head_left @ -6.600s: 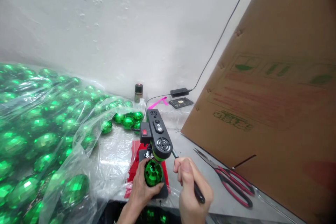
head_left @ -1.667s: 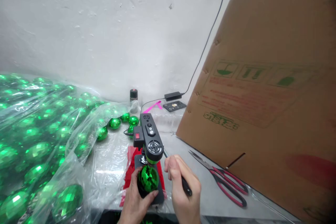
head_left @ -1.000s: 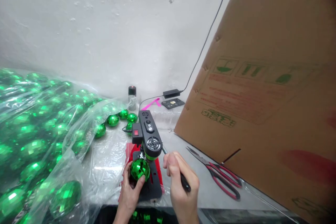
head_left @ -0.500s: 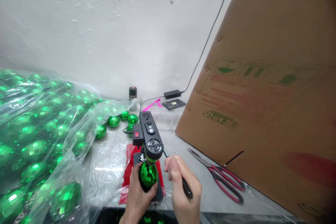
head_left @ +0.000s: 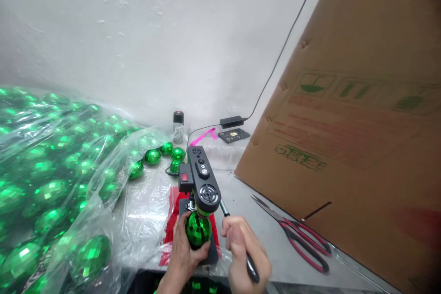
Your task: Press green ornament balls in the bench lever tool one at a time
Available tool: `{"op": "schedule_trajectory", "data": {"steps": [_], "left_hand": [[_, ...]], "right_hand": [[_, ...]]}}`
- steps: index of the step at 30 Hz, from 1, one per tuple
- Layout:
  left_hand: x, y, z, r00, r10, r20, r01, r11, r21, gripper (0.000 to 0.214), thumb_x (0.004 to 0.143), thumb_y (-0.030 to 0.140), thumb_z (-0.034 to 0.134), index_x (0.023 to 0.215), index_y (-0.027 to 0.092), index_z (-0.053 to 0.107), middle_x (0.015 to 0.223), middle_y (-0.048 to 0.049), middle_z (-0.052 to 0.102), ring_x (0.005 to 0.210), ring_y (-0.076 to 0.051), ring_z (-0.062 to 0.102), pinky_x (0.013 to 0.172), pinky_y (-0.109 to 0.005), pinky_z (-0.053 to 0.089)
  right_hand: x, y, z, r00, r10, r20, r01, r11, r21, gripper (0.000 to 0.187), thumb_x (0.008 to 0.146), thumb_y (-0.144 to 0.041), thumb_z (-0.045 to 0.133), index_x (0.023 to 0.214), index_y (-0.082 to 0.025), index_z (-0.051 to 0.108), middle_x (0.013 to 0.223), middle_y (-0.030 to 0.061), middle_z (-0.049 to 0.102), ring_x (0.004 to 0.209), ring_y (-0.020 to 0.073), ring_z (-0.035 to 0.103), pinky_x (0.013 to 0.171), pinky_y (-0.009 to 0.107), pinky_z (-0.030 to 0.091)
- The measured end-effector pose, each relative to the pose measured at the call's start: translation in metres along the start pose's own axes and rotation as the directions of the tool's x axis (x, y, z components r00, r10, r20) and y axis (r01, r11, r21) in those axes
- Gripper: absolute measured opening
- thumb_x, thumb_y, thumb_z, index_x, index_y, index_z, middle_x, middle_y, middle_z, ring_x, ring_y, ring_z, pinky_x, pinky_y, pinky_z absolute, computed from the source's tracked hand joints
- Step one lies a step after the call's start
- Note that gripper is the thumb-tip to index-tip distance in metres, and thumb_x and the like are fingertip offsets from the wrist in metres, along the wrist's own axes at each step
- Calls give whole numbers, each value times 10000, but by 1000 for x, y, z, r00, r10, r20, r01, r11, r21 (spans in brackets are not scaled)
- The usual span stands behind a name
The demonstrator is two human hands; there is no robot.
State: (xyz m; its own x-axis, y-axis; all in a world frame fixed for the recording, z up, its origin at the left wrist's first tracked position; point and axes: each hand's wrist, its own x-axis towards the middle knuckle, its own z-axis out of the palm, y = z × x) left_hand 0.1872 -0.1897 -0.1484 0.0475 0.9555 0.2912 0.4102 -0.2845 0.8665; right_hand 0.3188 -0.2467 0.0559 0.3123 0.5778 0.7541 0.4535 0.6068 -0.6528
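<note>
A faceted, shiny green ball ornament [head_left: 198, 230] sits in my left hand [head_left: 184, 248], its thumb and fingers curled round the ball's left and lower sides. The ball's top meets the underside of a small black bench machine [head_left: 206, 181] with round vents and a red switch. My right hand [head_left: 246, 250] is wrapped round the black grip of the machine's metal lever [head_left: 224, 209], which slopes down toward me. Under the machine lies a black base plate [head_left: 212, 248] on red tape [head_left: 167, 234]. The contact point between ball and machine is partly hidden.
Clear plastic bagging [head_left: 103, 170] covers many green balls at left, with several loose ones [head_left: 152, 156] beside it. Red-handled scissors [head_left: 299, 236] lie at right against a large cardboard box [head_left: 344, 124]. Behind stand a small bottle [head_left: 178, 124], a power adapter [head_left: 232, 122] and a dark patterned phone-like slab [head_left: 233, 135].
The whole view has shifted slightly, so things appear a little further right. Both hands keep their grips on the ball and the lever; the lever's shaft shows a bit more.
</note>
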Motion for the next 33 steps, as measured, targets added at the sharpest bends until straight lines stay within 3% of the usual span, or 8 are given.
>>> {"op": "schedule_trajectory", "data": {"steps": [8, 14, 19, 28, 33], "left_hand": [[0, 4, -2, 997, -56, 58, 57, 998, -13, 815, 775, 456, 837, 1475, 125, 583, 1457, -249, 697, 1377, -460, 677, 1196, -702, 529], [2, 14, -6, 991, -118, 60, 121, 991, -50, 825, 739, 477, 857, 1450, 148, 595, 1440, -230, 710, 1380, -464, 677, 1195, -704, 531], [2, 20, -9, 992, -115, 50, 118, 991, -69, 816, 733, 484, 845, 1436, 147, 601, 1410, -228, 719, 1354, -456, 691, 1180, -690, 547], [1, 33, 1, 989, -135, -64, 131, 989, -61, 782, 679, 471, 788, 1370, 151, 609, 1321, -214, 732, 1260, -451, 717, 1129, -688, 568], [0, 32, 3, 989, -128, -73, 126, 991, -37, 779, 660, 460, 803, 1356, 164, 615, 1286, -193, 735, 1227, -435, 725, 1112, -655, 583]], "right_hand": [[-9, 6, 8, 997, 13, -74, -12, 1000, 13, 408, 1158, -214, 447, 758, -224, 528, 707, -30, 558, 559, 97, 507, 528, 253, 361], [-16, -5, 16, 972, 173, -156, -166, 985, 53, 497, 1178, -331, 442, 698, -223, 518, 715, 1, 584, 601, 133, 535, 579, 292, 386], [-18, -9, 19, 956, 235, -177, -229, 972, 53, 519, 1183, -376, 440, 693, -225, 527, 712, -3, 583, 614, 139, 540, 612, 305, 378], [-17, -9, 17, 959, 216, -184, -213, 976, 35, 490, 1167, -372, 477, 707, -222, 549, 699, 1, 591, 595, 148, 531, 583, 305, 369], [-17, -7, 15, 967, 192, -169, -188, 981, 36, 489, 1145, -358, 508, 680, -215, 557, 698, 15, 591, 574, 153, 507, 554, 308, 348]]}}
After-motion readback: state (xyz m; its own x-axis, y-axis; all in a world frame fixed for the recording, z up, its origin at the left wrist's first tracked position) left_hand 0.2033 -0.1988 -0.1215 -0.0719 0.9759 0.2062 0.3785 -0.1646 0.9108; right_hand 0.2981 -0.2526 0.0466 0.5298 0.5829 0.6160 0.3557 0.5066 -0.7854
